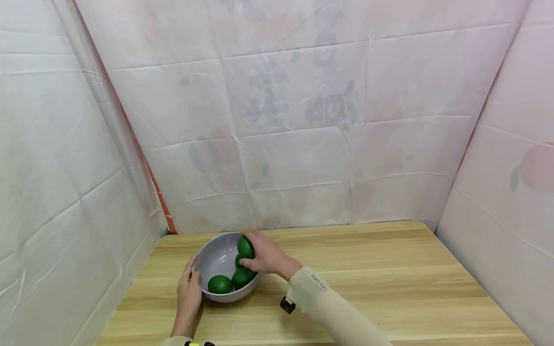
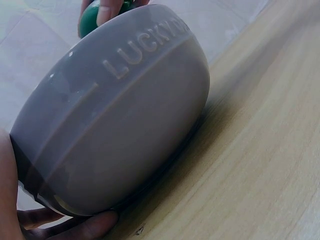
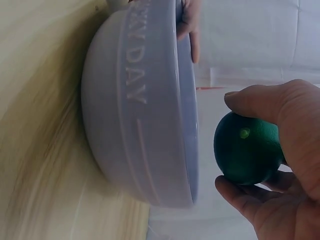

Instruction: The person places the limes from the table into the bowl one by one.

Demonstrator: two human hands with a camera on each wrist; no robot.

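Note:
A grey-lavender bowl (image 1: 215, 259) with raised lettering stands on the table, toward its left side. My left hand (image 1: 189, 290) holds the bowl at its left side, fingers against the outer wall; in the left wrist view, fingertips (image 2: 100, 225) reach low by its base. With thumb and fingers, my right hand (image 1: 270, 254) grips a smooth dark green fruit (image 3: 247, 147) with a pale stem spot, above the bowl's right rim. Inside the bowl lie other green fruits, one at the front (image 1: 220, 284) and one to its right (image 1: 242, 278); another is partly hidden under my right hand.
The wooden table (image 1: 368, 283) extends to the right of the bowl. White printed sheets (image 1: 294, 158) form walls at the back and both sides. A small black device (image 1: 287, 305) sits at my right sleeve.

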